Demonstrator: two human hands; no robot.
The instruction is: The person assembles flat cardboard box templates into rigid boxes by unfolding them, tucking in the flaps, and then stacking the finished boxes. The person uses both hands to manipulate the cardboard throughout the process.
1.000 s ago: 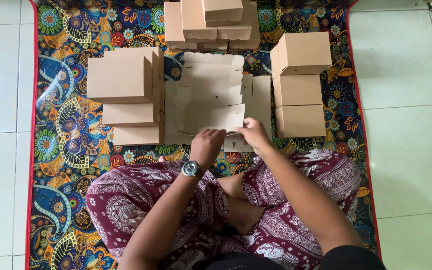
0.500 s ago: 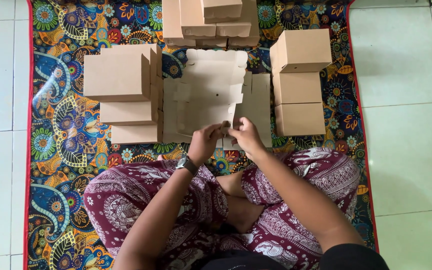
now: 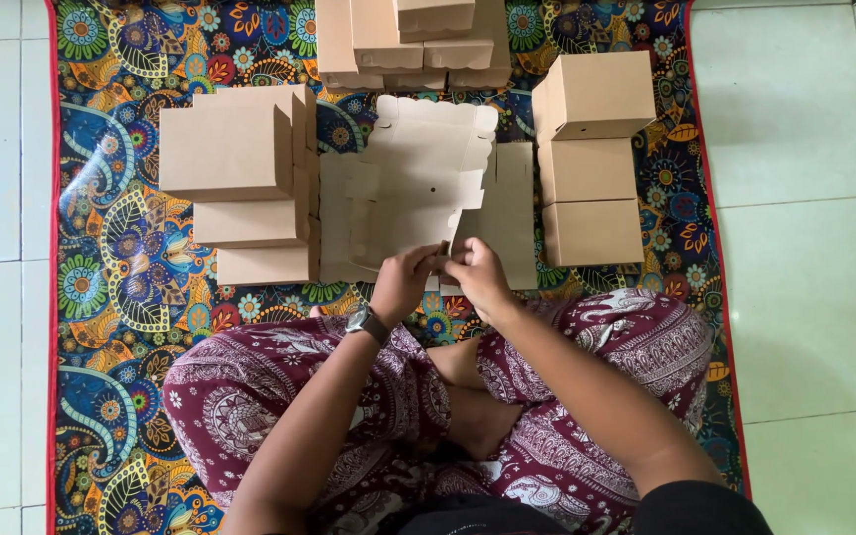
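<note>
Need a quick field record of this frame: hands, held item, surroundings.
left hand: grips near edge of the flat cardboard box blank
right hand: pinches the same edge, beside the left hand
box blank: unfolded, raised over a pile of flat blanks
left stack: three assembled brown boxes
right stack: three assembled brown boxes
far stack: more boxes at top edge
surface: patterned floral mat on tiled floor
wristwatch: on left wrist
</note>
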